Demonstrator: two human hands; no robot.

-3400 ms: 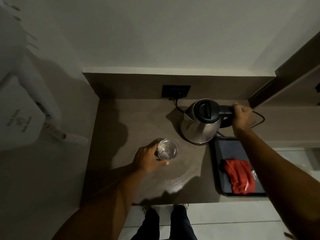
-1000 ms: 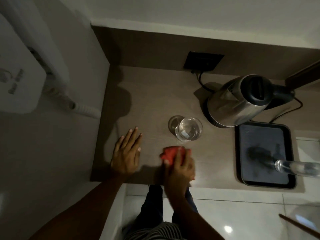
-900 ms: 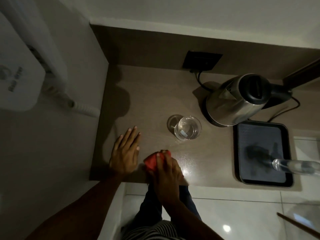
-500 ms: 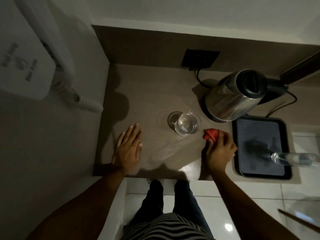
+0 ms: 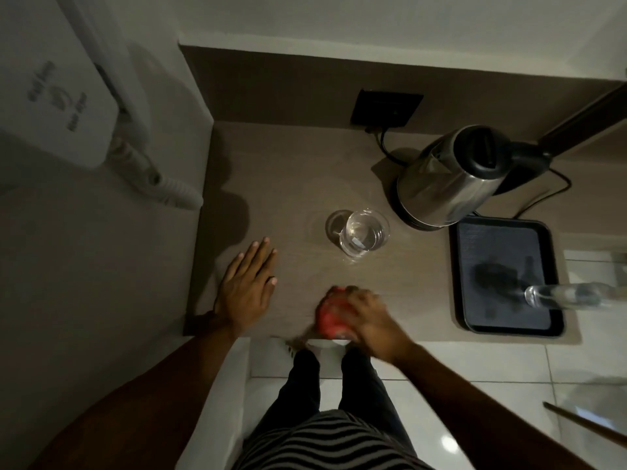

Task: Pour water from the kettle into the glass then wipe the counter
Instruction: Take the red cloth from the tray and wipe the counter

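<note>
Both hands down: right hand [image 5: 368, 317] w/ fingers bunched on red cloth [image 5: 330, 317], left hand [image 5: 246, 290] flat, fingers spread on tabletop [image 5: 288, 184]. Cloth's soft, light; best gripped wadded. Glass [image 5: 363, 236] looks fragile, so steer clear.

Steel kettle [image 5: 451, 184] upright at counter [image 5: 291, 178] rear; water-filled glass [image 5: 364, 236] beside; red cloth [image 5: 330, 315] bunched at front edge.

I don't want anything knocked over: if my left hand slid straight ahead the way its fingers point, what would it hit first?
Probably nothing on the counter: the left hand points toward bare surface left of the glass, then the back wall.
</note>
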